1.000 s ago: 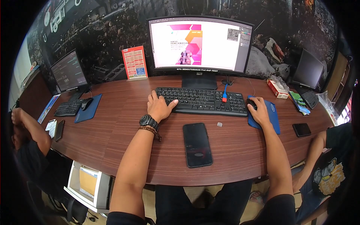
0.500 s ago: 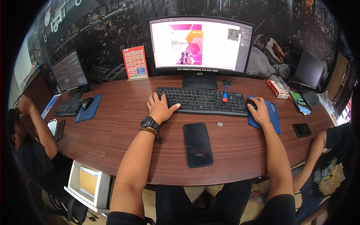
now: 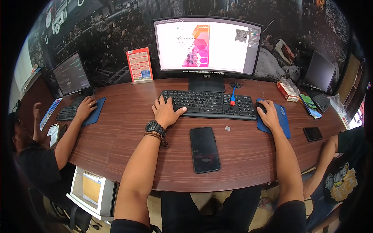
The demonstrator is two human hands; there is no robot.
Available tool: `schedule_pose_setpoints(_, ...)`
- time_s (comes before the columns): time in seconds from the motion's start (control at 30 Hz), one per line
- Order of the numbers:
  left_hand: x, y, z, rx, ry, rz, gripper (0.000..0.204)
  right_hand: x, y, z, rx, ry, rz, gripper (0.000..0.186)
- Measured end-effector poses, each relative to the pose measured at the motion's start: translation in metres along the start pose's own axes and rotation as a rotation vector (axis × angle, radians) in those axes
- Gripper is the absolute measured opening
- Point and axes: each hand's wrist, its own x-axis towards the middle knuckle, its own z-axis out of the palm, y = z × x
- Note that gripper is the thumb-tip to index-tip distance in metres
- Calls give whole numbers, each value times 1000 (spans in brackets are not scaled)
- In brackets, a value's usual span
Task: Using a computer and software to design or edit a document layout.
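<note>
My left hand (image 3: 166, 112) rests on the left end of a black keyboard (image 3: 210, 104), its fingers spread over the keys and the thumb stretched along the front edge. Over a black computer mouse (image 3: 260, 106) on a blue mouse pad (image 3: 284, 123), my right hand (image 3: 269, 114) is curled. Behind the keyboard stands a wide curved monitor (image 3: 229, 46) showing a page layout in pink and orange. A blue cable with a red plug (image 3: 232, 102) lies across the keyboard's right part. In front of the keyboard are a black smartphone (image 3: 204, 149) and a small grey square piece (image 3: 227, 128).
A red desk calendar (image 3: 140, 66) stands left of the monitor. Farther left, a person's hand (image 3: 86, 108) is at another mouse beside a second monitor (image 3: 72, 73). At right are a red-and-white box (image 3: 288, 92), another phone (image 3: 312, 134) and a seated person (image 3: 342, 167).
The page's pink and orange shapes on the monitor have changed, with the pink top band gone. The person at left has lowered a hand to their mouse. My hands stay in place.
</note>
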Motion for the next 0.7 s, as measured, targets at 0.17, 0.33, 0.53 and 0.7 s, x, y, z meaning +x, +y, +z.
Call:
schedule_pose_setpoints(0.17, -1, 0, 0, -15, 15, 10, 92, 0, 2, 0, 8, 3, -2, 38)
schedule_pose_setpoints(0.33, -1, 0, -1, -66, 82, 44, 79, 0, 1, 0, 9, -6, 11, 38)
schedule_pose_setpoints(0.53, -3, 4, -8, -110, 69, 18, 66, 0, 2, 0, 20, 1, 4, 39)
schedule_pose_setpoints(0.7, -2, 3, -7, -96, 67, 18, 65, 0, 4, 3, 23, 4, -9, 39)
